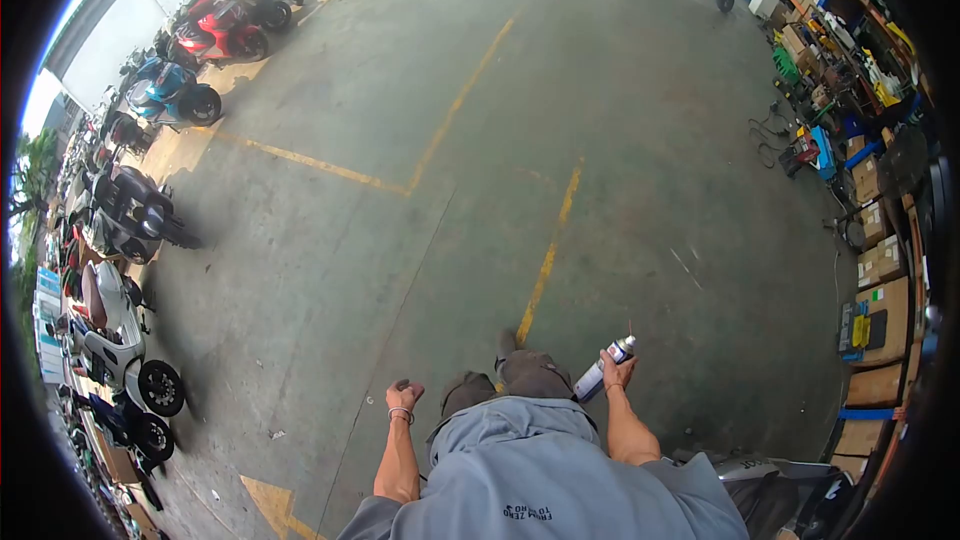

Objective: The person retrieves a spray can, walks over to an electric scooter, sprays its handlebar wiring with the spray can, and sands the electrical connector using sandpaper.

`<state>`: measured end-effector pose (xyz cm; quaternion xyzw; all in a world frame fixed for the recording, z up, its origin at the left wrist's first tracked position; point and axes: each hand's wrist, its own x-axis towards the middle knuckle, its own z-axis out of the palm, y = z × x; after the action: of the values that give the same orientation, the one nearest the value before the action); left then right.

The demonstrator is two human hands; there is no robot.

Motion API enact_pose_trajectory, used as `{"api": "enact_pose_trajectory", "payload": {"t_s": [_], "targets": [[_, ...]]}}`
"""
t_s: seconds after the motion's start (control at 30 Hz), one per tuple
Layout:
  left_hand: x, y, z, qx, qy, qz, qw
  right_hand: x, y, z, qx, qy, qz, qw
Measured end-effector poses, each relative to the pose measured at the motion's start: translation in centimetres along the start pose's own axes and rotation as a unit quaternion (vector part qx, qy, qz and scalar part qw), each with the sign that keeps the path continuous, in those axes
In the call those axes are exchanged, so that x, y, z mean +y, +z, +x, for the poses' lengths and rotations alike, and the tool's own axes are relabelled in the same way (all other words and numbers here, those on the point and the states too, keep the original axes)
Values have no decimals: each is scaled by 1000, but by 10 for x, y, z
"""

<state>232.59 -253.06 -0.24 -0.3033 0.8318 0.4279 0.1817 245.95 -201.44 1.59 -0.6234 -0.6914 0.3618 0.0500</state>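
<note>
My right hand (pixel 621 370) is wrapped round a spray can (pixel 591 380), white and blue with a pale top. The can tilts, its top toward the upper right, and a thin straw seems to rise from it. On the other side of my body, my left hand (pixel 405 395) hangs with the fingers curled closed. Something dark shows at its fingertips; I cannot make out whether it is an object. A bracelet circles that wrist. Both hands are above the floor, beside my legs.
Grey-green floor (pixel 480 260) carries yellow lines and an arrow (pixel 272 505). Parked scooters line the left, including a white one (pixel 120 345) and a red one (pixel 212 32). Shelving with cardboard boxes (pixel 878 325) and tools runs along the right. A dark vehicle part (pixel 765 485) is near my right elbow.
</note>
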Motion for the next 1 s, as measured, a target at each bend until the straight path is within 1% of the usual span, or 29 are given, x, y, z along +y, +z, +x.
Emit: {"api": "enact_pose_trajectory", "payload": {"t_s": [0.03,0.07,0.1,0.17,0.23,0.27,0.33,0.37,0.43,0.5,0.53,0.57,0.6,0.63,0.7,0.77,0.8,0.87,0.9,0.97,1.0], "targets": [[10,8,5,-9,-37,-21,999,-56,9,21,-5,-42,16,999],[31,12,5,-9,-84,-69,994,-115,15,39,-8,-107,39,993],[41,21,17,-15,-93,-67,993,-172,21,58,-11,-157,54,986],[49,35,46,-32,-92,-21,995,-288,23,84,24,-251,73,965],[82,39,71,-68,-75,-1,995,-362,44,138,75,-290,96,949],[96,41,90,-72,-69,24,995,-383,51,156,82,-281,93,952],[142,55,144,-75,-60,53,994,-449,64,206,60,-247,178,951],[166,61,175,-74,-56,62,994,-468,78,230,84,-225,159,958],[215,69,239,-59,-62,49,995,-490,107,266,69,-128,129,981],[263,84,315,-14,-66,29,997,-479,148,290,120,-50,1,992],[313,86,340,-9,-103,-9,995,-483,159,286,74,5,-27,997],[369,90,366,-2,-142,-45,989,-469,180,290,72,28,-56,995],[410,98,400,-4,-135,-54,989,-491,182,271,0,104,-74,992],[447,101,434,-4,-125,-58,990,-491,199,259,10,113,-93,989],[550,117,489,-9,-73,-33,997,-510,225,226,-4,162,-89,983],[646,146,549,-41,19,-67,997,-497,268,232,-41,222,-106,968],[693,166,572,-48,27,-64,996,-504,284,235,-57,245,-115,961],[789,201,612,-85,133,-22,987,-544,302,251,-65,290,-108,949],[829,221,631,-88,136,-22,986,-570,308,266,-57,303,-103,946],[892,257,659,-115,202,37,972,-626,324,314,-23,315,-90,945],[915,278,678,-110,208,43,971,-660,334,348,-7,313,-85,946]]}}
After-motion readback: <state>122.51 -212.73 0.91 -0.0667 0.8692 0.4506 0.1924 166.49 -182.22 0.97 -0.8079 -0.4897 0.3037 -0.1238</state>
